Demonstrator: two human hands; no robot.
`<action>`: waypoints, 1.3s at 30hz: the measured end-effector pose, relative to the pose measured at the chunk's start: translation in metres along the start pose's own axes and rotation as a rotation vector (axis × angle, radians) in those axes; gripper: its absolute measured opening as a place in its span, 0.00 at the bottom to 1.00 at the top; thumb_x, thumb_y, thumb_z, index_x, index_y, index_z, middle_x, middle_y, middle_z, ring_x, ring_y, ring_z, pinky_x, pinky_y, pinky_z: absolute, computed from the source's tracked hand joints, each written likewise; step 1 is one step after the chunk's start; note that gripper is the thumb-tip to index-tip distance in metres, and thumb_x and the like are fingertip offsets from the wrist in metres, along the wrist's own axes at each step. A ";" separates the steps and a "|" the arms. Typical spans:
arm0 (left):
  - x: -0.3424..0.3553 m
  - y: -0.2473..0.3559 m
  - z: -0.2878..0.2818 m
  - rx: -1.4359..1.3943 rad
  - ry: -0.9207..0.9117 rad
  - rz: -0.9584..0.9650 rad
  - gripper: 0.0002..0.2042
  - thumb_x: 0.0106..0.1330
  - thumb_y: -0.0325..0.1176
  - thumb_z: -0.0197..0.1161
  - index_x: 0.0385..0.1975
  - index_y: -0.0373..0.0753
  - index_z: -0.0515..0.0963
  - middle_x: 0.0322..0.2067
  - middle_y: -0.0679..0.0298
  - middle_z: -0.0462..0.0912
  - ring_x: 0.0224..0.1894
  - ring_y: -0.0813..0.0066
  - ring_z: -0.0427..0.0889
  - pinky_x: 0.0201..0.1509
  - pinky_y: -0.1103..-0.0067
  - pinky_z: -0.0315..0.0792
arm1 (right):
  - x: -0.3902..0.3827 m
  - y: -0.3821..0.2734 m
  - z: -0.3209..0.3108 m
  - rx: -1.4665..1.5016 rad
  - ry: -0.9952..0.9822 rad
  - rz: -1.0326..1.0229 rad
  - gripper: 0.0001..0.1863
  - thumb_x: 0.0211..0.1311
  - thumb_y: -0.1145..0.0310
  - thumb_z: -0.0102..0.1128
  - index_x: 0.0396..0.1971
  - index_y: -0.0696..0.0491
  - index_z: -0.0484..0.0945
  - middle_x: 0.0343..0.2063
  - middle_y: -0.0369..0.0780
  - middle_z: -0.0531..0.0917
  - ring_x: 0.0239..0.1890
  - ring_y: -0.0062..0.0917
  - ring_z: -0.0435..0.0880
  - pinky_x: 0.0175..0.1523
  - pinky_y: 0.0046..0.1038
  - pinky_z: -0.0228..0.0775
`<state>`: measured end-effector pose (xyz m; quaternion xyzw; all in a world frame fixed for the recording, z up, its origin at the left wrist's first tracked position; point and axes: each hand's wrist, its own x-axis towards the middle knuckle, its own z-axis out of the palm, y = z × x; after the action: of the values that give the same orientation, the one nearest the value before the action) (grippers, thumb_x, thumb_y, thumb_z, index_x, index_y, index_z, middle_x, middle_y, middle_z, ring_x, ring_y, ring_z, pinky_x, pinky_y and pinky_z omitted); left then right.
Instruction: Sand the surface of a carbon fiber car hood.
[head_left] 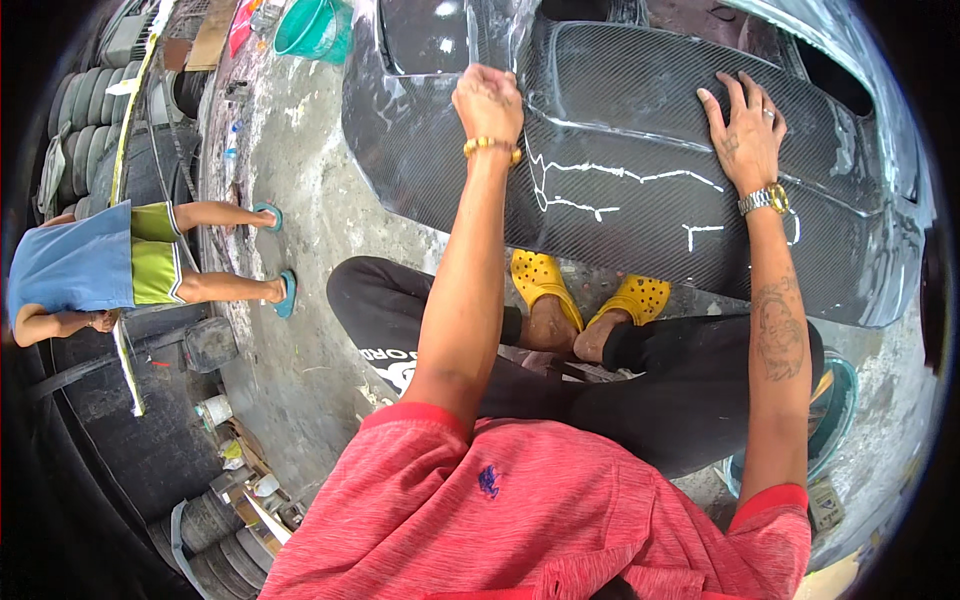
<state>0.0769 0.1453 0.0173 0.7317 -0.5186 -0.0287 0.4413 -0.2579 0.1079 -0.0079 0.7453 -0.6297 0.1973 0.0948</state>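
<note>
A large dark panel with a woven carbon-fibre pattern (pixel 640 95), shaped like a car hood, lies in front of me. It has raised ridges, cut-out openings and whitish smears along its edges. White lines (pixel 600 172) run across its near half, some branching, some angular. My left hand (pixel 490 105) is closed, with its fingers curled down against a ridge left of the panel's middle. Whatever those fingers may hold is hidden under them. Palm down on the right part of the panel rests my right hand (pixel 747 135), its fingers spread and holding nothing.
My feet in yellow clogs (pixel 545 280) are under the panel's near edge. A teal bucket (pixel 312 30) stands at the far left, another bucket (pixel 835 415) by my right side. At left, a person in a blue shirt (pixel 75 262) stands near stacked tires (pixel 90 125).
</note>
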 end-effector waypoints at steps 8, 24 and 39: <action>0.000 0.001 -0.005 -0.030 -0.003 0.080 0.05 0.59 0.27 0.67 0.24 0.34 0.79 0.21 0.50 0.84 0.26 0.53 0.86 0.37 0.64 0.79 | 0.001 0.000 0.000 -0.013 -0.036 0.013 0.29 0.72 0.40 0.52 0.64 0.42 0.75 0.67 0.42 0.73 0.71 0.39 0.68 0.73 0.53 0.53; -0.021 -0.002 0.003 0.048 0.015 0.115 0.07 0.60 0.28 0.67 0.25 0.32 0.77 0.22 0.51 0.83 0.27 0.52 0.84 0.36 0.63 0.77 | 0.002 -0.016 -0.034 0.208 -0.093 0.116 0.25 0.69 0.48 0.60 0.55 0.52 0.78 0.61 0.48 0.76 0.67 0.44 0.69 0.70 0.49 0.56; -0.003 -0.003 -0.008 -0.182 0.118 -0.156 0.10 0.58 0.30 0.70 0.24 0.27 0.81 0.22 0.55 0.85 0.23 0.69 0.80 0.33 0.73 0.75 | 0.002 -0.018 -0.051 0.239 -0.110 0.130 0.27 0.72 0.46 0.53 0.58 0.52 0.78 0.63 0.49 0.75 0.69 0.45 0.67 0.74 0.50 0.51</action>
<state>0.0819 0.1528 0.0188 0.7270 -0.4288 -0.0669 0.5320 -0.2491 0.1294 0.0406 0.7186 -0.6529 0.2357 -0.0422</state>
